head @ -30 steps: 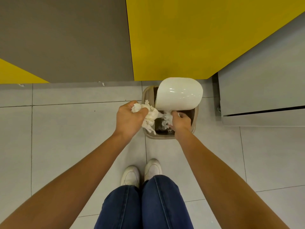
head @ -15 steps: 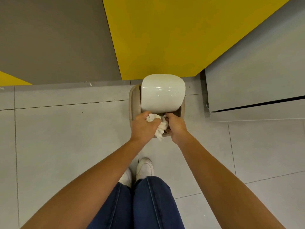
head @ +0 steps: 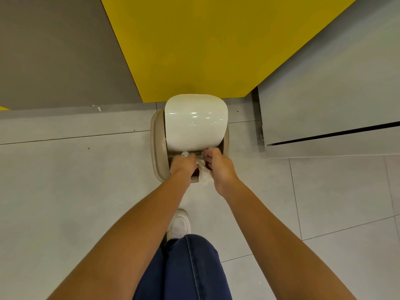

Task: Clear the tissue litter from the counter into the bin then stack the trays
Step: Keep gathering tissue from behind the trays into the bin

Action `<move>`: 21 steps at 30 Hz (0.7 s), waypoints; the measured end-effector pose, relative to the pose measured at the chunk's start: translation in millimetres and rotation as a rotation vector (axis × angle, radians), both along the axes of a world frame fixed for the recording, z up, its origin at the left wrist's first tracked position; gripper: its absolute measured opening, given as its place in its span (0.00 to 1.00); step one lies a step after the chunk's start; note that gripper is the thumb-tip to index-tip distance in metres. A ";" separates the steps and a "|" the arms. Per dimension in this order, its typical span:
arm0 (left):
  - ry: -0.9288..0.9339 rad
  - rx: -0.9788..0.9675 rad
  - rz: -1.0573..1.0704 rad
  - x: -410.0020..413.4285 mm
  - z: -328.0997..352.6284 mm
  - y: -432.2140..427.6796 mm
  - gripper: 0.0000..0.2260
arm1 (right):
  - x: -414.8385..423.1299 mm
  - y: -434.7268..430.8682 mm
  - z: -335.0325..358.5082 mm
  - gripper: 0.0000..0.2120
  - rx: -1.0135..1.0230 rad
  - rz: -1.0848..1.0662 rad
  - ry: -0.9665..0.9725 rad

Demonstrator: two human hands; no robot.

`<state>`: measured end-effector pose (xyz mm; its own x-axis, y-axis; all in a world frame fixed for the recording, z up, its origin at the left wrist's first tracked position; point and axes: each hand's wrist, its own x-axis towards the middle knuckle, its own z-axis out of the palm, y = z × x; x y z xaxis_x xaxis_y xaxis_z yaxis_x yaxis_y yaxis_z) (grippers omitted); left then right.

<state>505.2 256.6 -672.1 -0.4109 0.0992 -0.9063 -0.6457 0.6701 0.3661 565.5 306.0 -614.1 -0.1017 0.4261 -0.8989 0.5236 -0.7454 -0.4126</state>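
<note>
At frame centre, left hand (head: 183, 165) reaches into the bin (head: 156, 146), finger spread indeterminate. Right hand (head: 221, 168) fingers curl onto tissue (head: 204, 174).

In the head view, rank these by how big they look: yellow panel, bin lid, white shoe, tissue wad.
1. yellow panel
2. bin lid
3. white shoe and tissue wad: they look alike and both are partly hidden, so I won't rank them.
</note>
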 end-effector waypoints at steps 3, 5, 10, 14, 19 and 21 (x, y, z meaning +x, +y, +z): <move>-0.098 0.029 0.100 -7.0 -3.9 1.8 0.15 | 0.4 1.6 1.0 0.17 -0.001 0.043 -0.011; -0.128 0.054 0.108 -8.7 -3.1 2.7 0.14 | 0.5 0.9 -0.9 0.18 0.009 0.054 -0.021; -0.173 0.109 0.094 -11.0 7.0 0.5 0.06 | 0.4 -2.9 -3.1 0.17 0.021 0.069 -0.028; -0.191 0.157 0.065 -9.1 25.0 -7.7 0.07 | -1.8 -8.3 11.6 0.16 0.012 0.056 -0.020; -0.140 0.149 -0.084 -4.8 72.2 -28.5 0.12 | -7.5 -22.2 58.8 0.07 0.025 0.088 -0.042; -0.046 0.159 -0.171 -6.7 102.4 -39.1 0.14 | -9.8 -28.6 83.4 0.13 0.062 0.151 -0.051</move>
<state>498.5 217.5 -569.7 -0.3348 0.3072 -0.8908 -0.5457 0.7075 0.4490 555.7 277.4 -530.7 -0.1237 0.4641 -0.8771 0.6491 -0.6307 -0.4253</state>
